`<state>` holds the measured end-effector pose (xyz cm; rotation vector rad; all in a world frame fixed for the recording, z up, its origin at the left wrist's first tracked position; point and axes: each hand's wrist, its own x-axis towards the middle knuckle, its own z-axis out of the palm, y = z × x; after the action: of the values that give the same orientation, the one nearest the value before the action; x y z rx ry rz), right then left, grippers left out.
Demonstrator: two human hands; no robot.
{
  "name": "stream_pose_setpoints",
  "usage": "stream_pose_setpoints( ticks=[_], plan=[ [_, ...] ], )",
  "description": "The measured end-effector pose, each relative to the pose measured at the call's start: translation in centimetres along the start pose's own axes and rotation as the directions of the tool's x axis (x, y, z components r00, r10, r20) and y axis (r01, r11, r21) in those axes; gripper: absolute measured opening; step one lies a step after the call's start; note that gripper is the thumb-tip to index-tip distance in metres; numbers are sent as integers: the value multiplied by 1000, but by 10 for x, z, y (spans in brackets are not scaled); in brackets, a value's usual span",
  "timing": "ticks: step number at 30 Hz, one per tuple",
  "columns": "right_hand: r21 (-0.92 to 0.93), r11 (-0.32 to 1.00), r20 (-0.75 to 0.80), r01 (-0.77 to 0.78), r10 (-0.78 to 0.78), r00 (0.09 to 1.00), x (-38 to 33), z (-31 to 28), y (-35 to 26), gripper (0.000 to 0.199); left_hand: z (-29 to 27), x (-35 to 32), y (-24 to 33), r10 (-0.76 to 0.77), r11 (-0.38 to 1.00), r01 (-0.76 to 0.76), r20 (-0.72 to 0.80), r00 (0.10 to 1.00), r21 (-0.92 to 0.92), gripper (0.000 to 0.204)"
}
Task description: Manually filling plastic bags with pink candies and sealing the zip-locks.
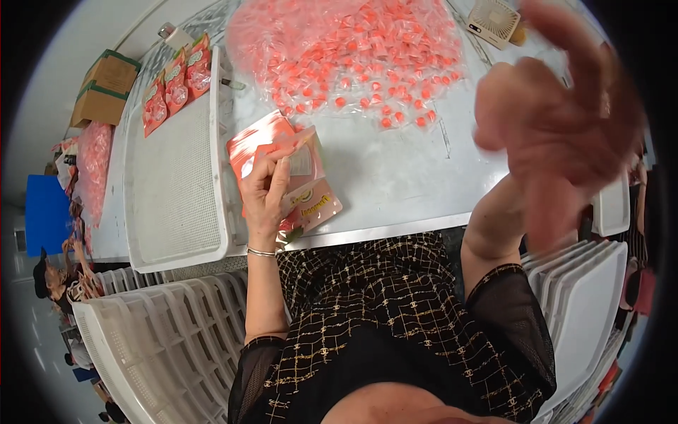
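Note:
My left hand (267,194) is closed on a pink printed pouch (318,205), its fingers curled over the upper part. More shiny pink pouches (263,131) lie beneath it on the table's near side. My right hand (565,134) is raised close to the camera at the upper right, blurred. Its fingers look spread, and I see nothing in it. Beyond both hands spreads a large heap of small, clear-wrapped pink-red candies (395,71), partly on pink plastic film (261,28).
Left of the pouches sits a white mesh tray (176,191), with filled pink pouches (176,85) at its far end. White trays (162,318) are stacked below left, others (583,297) below right. Cardboard boxes (106,88) stand far left, a small fan (493,22) far right.

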<state>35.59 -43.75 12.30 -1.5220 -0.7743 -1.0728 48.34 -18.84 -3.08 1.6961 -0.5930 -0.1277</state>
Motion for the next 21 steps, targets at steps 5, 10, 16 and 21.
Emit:
stream_pose_setpoints(
  ticks=[5,10,16,21],
  plan=[
    [176,965,-160,-197,225,961,-40,-9,19,34,-9,3,1,-5,995,14,-95,995,94,16],
    [-423,862,272,-279,414,869,-75,53,42,37,6,15,27,112,987,-105,-53,992,123,16],
    [-732,682,517,4,551,655,-112,81,73,38,14,21,36,297,899,-254,-68,953,357,16],
    [-658,702,381,-272,622,684,-102,104,68,30,8,19,37,107,985,-101,-31,994,142,20]
  ],
)
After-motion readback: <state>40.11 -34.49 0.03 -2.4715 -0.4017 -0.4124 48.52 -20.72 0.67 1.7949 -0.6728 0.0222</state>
